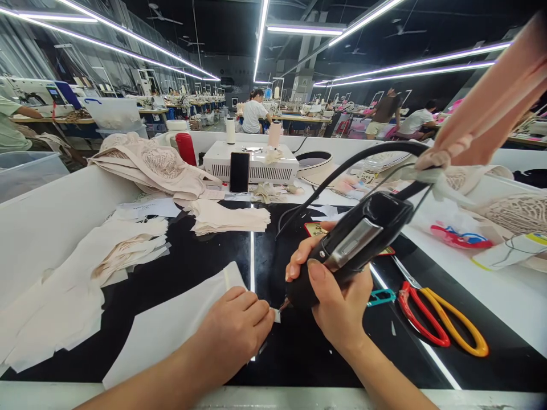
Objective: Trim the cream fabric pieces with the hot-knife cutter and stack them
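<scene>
My right hand (337, 302) is wrapped around a black corded hand tool (350, 245) with a silver metal strip on its side. It is tilted, with its narrow tip down beside my left fingertips. My left hand (239, 322) is closed on the corner of a white fabric piece (171, 322) that lies flat on the black tabletop (294, 353). A small pale end of material (277, 315) sticks out between my left fingers and the tool's tip. Scissors (444, 319) with red and orange handles rest right of my right hand, near a teal plastic-handled item (380, 297).
Stacked cream fabric pieces (72, 285) lie at left, with a smaller stack (231, 217) behind. A phone (239, 172) leans on a white vented box (252, 159). The tool's black cable (342, 165) arches up to a hanging pink cloth strip (482, 102). Other people work farther back.
</scene>
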The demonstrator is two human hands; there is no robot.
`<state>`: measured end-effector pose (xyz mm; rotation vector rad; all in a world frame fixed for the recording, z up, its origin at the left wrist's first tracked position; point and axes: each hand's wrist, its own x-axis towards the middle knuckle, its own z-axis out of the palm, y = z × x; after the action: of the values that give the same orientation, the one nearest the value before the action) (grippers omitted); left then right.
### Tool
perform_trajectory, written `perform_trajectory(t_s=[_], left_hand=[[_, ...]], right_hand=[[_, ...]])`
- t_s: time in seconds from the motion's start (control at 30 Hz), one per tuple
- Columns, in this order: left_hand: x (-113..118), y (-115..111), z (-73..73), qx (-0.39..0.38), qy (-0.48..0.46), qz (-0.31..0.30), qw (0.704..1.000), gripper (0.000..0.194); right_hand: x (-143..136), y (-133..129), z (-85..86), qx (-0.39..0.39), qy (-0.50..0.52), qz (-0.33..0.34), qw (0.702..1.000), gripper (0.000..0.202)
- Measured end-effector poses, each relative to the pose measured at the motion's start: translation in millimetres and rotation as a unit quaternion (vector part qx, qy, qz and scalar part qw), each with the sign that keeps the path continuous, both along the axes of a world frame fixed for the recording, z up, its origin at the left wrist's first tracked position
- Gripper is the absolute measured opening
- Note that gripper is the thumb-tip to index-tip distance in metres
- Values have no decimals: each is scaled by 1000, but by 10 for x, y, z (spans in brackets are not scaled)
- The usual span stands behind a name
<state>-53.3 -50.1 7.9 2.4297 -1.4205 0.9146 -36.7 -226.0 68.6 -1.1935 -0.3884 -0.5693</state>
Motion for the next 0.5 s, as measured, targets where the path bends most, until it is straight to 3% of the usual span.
perform_trajectory(t_s=[0.3,0.5], left_hand=[[9,10,42,5,4,2,1000,26],[15,11,19,13,5,1,1000,26]], right_hand=[[-86,-22,9,21,15,24,999,42],[-108,12,-4,1,12,18,1000,35]])
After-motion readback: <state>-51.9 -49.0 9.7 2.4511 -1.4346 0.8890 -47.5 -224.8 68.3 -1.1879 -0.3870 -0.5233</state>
